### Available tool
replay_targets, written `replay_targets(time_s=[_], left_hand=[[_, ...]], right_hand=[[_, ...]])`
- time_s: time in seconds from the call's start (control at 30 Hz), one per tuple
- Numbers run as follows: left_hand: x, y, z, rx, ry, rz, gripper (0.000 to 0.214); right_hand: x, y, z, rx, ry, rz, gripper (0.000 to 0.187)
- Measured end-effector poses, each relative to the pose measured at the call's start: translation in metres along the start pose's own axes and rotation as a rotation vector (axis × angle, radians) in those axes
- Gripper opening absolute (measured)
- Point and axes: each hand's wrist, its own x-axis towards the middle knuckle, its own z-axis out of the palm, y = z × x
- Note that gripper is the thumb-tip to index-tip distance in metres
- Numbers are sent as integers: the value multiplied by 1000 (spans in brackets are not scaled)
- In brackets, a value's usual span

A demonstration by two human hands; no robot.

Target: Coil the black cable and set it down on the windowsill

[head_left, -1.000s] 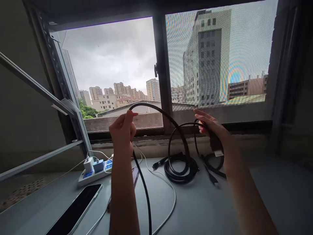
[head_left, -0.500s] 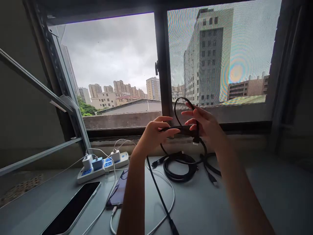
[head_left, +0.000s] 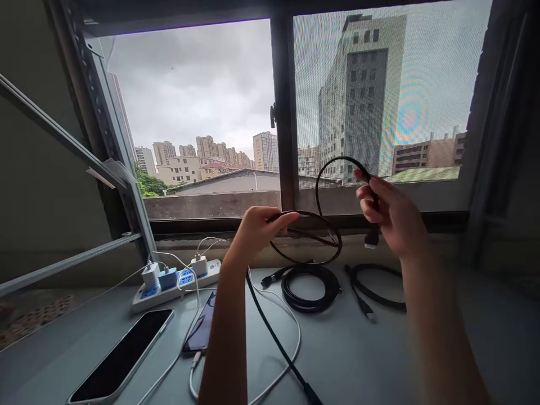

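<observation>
I hold one black cable (head_left: 320, 169) up in front of the window with both hands. My left hand (head_left: 257, 230) is closed on a loop of it at the centre, thumb and fingers pinching the strand. My right hand (head_left: 392, 216) is closed on the cable near its plug end, which hangs just below the fingers. An arc of cable rises between the two hands. From my left hand the cable's free length (head_left: 278, 343) drops along my forearm to the grey table (head_left: 422, 360) and runs off the bottom edge.
A coiled black cable (head_left: 310, 287) and another black cable (head_left: 371, 289) lie on the table below my hands. A white power strip (head_left: 177, 284) with chargers sits at the left, with white cords (head_left: 291, 337), a large phone (head_left: 122, 357) and a smaller phone (head_left: 202, 332) nearby.
My left hand came in from the left to the centre, bringing the cable into loops. My right hand then rose and moved right, drawing an arc of cable up between the hands.
</observation>
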Motion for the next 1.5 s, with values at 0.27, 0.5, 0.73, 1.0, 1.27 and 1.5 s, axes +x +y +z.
replay_targets(time_s=[0.27, 0.5, 0.73, 1.0, 1.27, 1.5], left_hand=[[5, 4, 7, -20, 69, 193, 20], [10, 10, 26, -42, 299, 292, 18], [12, 10, 29, 99, 451, 299, 26], [16, -11, 26, -129, 391, 16, 50], [16, -14, 29, -549, 235, -258, 39], [12, -9, 28, -485, 383, -270, 44]], right_hand=[[1, 15, 16, -317, -77, 20, 41], [-10, 11, 29, -414, -471, -24, 37], [-8, 16, 36, -366, -237, -4, 19], [-4, 6, 35, 75, 93, -125, 11], [-7, 6, 40, 173, -47, -53, 18], [-2, 26, 34, -329, 1, -83, 23]])
